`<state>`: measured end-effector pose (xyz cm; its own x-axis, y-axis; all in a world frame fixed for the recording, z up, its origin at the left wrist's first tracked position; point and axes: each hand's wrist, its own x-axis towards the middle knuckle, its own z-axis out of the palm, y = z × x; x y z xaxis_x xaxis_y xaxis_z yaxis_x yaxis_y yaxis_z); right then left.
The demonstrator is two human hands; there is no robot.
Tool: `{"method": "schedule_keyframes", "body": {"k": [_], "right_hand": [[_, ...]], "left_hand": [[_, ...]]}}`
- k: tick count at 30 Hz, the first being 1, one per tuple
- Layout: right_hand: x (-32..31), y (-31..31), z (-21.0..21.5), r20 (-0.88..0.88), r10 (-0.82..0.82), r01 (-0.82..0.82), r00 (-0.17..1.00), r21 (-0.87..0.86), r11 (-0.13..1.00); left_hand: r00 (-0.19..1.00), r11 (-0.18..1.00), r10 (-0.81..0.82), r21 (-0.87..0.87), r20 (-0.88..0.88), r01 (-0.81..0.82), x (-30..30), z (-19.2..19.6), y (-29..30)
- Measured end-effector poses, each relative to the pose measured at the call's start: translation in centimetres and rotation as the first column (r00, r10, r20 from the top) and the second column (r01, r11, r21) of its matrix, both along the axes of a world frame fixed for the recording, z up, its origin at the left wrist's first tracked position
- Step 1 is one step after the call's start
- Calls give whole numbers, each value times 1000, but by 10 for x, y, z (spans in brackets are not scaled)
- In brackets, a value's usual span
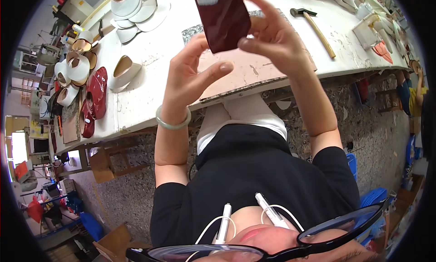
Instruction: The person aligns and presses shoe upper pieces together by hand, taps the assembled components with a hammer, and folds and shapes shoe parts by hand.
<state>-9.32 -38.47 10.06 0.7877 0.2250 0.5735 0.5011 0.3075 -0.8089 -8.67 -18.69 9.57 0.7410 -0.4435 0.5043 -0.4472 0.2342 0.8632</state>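
Your right grip (280,45) grasps the dark red piece (225,23), long axis near-far, near end slanting right; I cannot tell if your left grip (187,73) holds

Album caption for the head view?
Right hand holding a glossy maroon piece, left hand open alongside, hammer and red shoes nearby.

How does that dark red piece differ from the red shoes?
The dark red piece is held up in the right hand; the red shoes rest on the table. The piece looks like a broad panel, while the shoes are rounded and shaped. The piece is deeper maroon, the shoes brighter red. Both look glossy.
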Motion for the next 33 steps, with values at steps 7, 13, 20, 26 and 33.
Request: {"method": "schedule_keyframes", "body": {"k": [7, 13, 20, 26, 33], "right_hand": [[15, 3, -95, -389, 47, -64, 920, -29, 998], [2, 16, -113, -502, -73, 32, 862, -90, 995], [9, 19, -117, -721, 71, 71, 689, 165, 984], [23, 19, -96, -493, -1, 13, 870, 21, 1000], [29, 22, -53, -431, 87, -8, 898, 181, 983]], "left_hand": [[880, 968, 199, 226, -432, -107, 1, -92, -10], [841, 952, 300, 86, -450, -294, -4, -113, -23], [797, 915, 381, 65, -468, -399, 6, -108, -26], [819, 922, 84, -266, -568, -280, 13, -83, -21], [896, 932, 23, -314, -443, -180, 11, -55, -15]]}}
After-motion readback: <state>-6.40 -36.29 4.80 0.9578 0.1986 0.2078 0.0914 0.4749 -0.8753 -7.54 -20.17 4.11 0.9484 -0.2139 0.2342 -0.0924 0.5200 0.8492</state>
